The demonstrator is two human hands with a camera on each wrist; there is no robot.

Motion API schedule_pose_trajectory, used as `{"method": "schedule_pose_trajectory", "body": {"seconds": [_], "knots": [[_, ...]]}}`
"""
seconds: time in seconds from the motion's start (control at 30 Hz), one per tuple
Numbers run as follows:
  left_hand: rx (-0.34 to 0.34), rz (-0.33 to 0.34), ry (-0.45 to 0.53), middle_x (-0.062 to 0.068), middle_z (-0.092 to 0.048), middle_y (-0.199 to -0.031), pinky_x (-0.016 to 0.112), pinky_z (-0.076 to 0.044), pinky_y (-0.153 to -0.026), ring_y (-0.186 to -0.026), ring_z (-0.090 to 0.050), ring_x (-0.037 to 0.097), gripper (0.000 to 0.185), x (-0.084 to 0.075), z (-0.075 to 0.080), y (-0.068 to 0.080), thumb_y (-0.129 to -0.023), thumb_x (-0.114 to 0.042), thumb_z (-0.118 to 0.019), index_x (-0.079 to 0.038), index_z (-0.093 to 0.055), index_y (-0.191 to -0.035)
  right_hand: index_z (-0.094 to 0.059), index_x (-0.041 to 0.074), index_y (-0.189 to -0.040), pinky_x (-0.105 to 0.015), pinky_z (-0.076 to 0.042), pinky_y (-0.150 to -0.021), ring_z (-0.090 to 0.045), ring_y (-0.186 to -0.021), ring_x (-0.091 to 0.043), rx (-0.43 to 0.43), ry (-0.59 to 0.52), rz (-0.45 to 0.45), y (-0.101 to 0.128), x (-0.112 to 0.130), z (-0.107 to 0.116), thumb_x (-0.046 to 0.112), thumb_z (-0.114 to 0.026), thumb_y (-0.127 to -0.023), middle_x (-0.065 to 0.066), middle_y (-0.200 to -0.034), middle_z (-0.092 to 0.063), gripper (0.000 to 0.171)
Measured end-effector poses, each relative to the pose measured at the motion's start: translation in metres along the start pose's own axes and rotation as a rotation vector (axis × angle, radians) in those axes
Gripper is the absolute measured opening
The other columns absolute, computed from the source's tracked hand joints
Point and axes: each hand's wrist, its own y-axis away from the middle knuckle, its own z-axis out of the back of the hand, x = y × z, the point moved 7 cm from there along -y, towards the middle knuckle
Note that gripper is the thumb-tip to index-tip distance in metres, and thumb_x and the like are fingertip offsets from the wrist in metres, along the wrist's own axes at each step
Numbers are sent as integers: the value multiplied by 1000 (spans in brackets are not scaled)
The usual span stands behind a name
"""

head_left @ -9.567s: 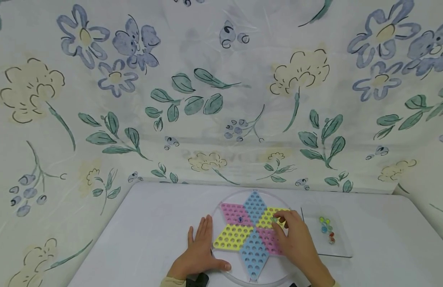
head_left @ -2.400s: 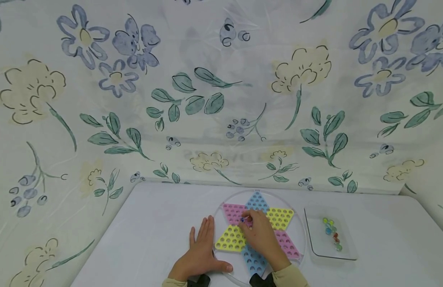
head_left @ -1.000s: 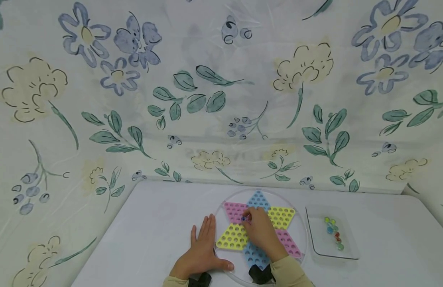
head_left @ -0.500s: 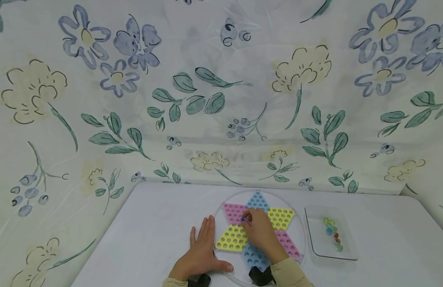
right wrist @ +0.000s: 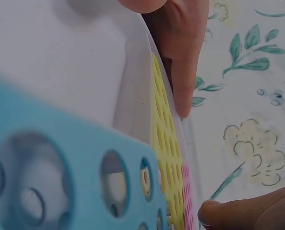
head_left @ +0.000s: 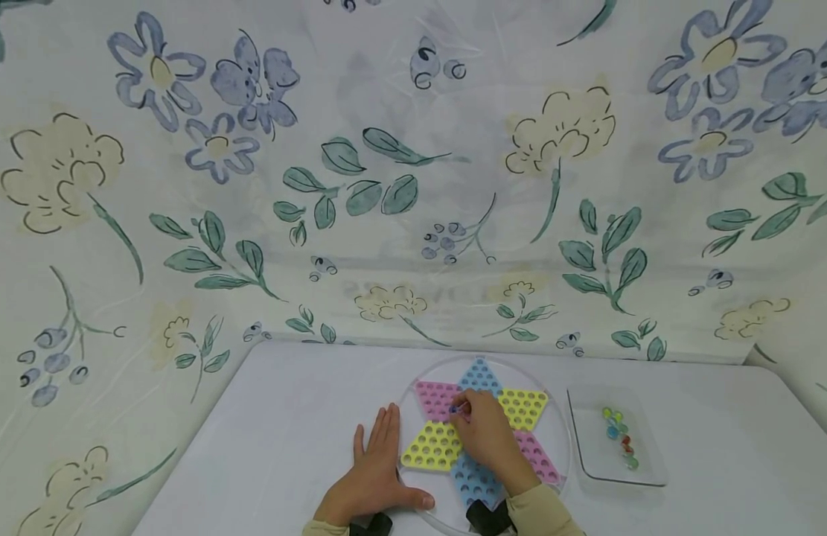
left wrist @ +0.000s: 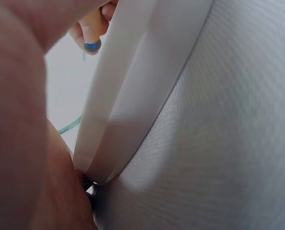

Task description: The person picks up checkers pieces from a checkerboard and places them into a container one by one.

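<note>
A round white Chinese checkers board [head_left: 552, 435] with a pink, yellow and blue star of holes lies on the white table. My left hand [head_left: 376, 470] rests at its left rim, fingers straight and thumb stretched along the near edge. Over the upper-left pink section [head_left: 435, 394], my right hand [head_left: 488, 430] pinches a dark blue marble [head_left: 454, 409] between thumb and fingertips. In the left wrist view the marble [left wrist: 92, 47] shows beneath the fingertips, beyond the raised board edge [left wrist: 118, 96]. The right hand and forearm hide the star's middle and part of the near blue section.
Right of the board stands a clear plastic box [head_left: 617, 480] holding several marbles [head_left: 612, 432] in green, yellow, blue and red. Behind the table [head_left: 299, 394] hangs a white cloth [head_left: 400, 246] with flowers and leaves.
Earlier my right hand held a green marble over the upper-right yellow section; it then moved left to the blue marble on pink. The box gained a green marble. Over the last second, both hands barely move.
</note>
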Motion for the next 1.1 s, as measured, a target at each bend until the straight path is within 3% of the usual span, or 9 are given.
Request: {"method": "schedule_pose_trajectory", "body": {"seconds": [0.63,1.1], "knots": [[15,23,-11,28,-3,-165,68,10,-113,-152,2,43,143,-1,1,0,-66,-61,-87,11,-4,-156,-70,8,-105,-36,-49,-75,-54,-86,-16,-3,12,2,7,4,13,11,-70,-92,-3,-95,-58,13],[1,20,-18,27,-3,-165,67,10,-113,-153,2,42,144,1,0,0,-65,-61,-88,11,-3,-157,-70,7,-109,-28,-43,-66,-47,-76,-12,-44,-10,20,13,5,27,11,-69,-93,-2,-93,-57,17]]}}
